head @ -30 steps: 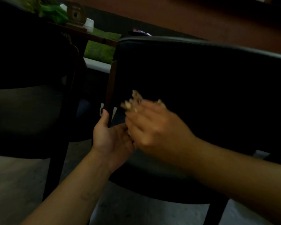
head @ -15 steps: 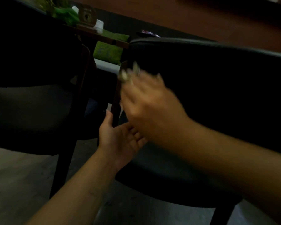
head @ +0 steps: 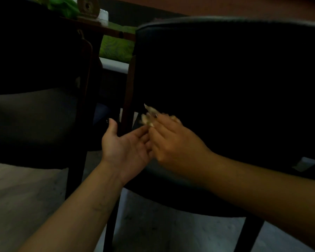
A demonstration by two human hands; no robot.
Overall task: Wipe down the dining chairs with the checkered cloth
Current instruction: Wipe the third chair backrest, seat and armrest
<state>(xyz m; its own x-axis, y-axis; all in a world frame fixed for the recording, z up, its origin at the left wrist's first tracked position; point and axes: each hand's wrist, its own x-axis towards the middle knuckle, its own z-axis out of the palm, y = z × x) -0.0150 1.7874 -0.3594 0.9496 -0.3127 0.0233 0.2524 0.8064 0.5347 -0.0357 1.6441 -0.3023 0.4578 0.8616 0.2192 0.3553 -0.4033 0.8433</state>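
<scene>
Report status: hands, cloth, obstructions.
Right hand grips crumpled pale cloth at black padded chair back. Left hand open, palm up. No obstruction visible.

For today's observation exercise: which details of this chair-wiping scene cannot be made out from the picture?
- Cloth, head view: motion blur and the right hand hide its pattern.
- Chair, head view: too dark to see which parts have been wiped.
- Tabletop items: cut off by the top edge.

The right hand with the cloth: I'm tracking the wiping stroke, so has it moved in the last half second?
Yes. The right hand holding the checkered cloth has dropped from near the chair back's top edge to its lower part.
</scene>
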